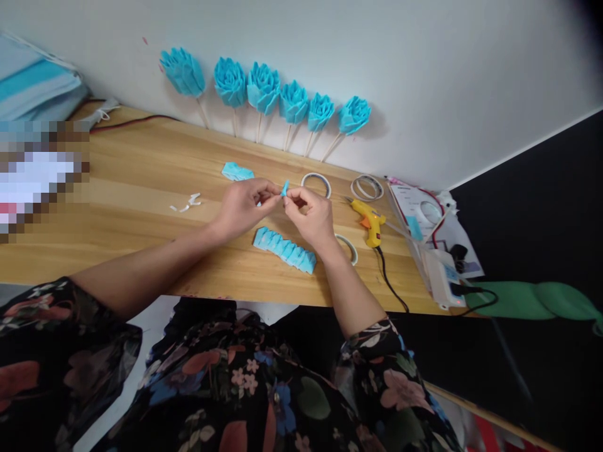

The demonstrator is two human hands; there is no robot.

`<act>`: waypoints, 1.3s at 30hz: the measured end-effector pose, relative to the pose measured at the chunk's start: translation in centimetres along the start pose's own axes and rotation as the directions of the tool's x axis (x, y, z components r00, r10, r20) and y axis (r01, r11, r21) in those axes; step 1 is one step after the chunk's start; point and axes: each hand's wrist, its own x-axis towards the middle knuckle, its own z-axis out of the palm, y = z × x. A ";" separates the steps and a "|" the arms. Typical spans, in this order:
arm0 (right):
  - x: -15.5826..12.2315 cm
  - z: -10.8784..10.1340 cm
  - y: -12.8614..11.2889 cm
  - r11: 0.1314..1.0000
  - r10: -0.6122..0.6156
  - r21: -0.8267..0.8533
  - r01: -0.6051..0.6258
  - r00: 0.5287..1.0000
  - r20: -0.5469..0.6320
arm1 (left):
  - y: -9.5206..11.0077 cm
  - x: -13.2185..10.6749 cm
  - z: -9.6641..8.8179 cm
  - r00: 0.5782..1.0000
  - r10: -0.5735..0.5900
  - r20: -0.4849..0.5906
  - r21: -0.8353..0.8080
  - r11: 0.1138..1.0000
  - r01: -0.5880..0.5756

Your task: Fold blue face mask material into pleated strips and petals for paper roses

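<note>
My left hand (251, 204) and my right hand (311, 212) meet over the middle of the table. Both pinch a small folded blue piece (285, 188), paper or fabric, between their fingertips. Most of it is hidden by the fingers. Below my hands lies a row of overlapping folded blue petals (285, 249). Behind my left hand rests another small group of blue folded pieces (238, 171). A roll of tape (316, 176) lies just behind my right hand, and a second tape roll (352, 249) is partly covered by my right forearm.
Several blue flowers on sticks (264, 88) lean against the wall. To the right are a yellow glue gun (369, 221) with a black cord, more tape rolls (367, 187) and a white power strip (441, 279). White scraps (189, 203) lie left on the wooden table (127, 182).
</note>
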 end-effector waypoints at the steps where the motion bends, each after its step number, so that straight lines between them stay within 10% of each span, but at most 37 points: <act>1: 0.0 0.0 0.0 1.000 -0.008 -0.014 0.008 1.000 0.002 | 0.0 0.0 0.0 1.000 -0.002 0.002 -0.004 1.000 0.002; 16: 0.0 -0.2 -0.1 1.000 -0.008 0.006 0.008 1.000 -0.011 | 0.5 0.3 -0.3 0.998 -0.057 -0.006 -0.083 0.995 0.056; 30: 1.1 -0.5 2.2 0.889 0.244 0.404 -0.215 0.969 -0.022 | 0.2 2.3 -1.9 0.952 -0.283 -0.117 -0.371 0.902 0.222; 39: 1.5 -0.2 2.6 0.865 0.274 0.449 -0.224 0.961 -0.048 | 2.0 1.3 -11.8 0.990 -0.082 -0.116 0.387 0.914 0.121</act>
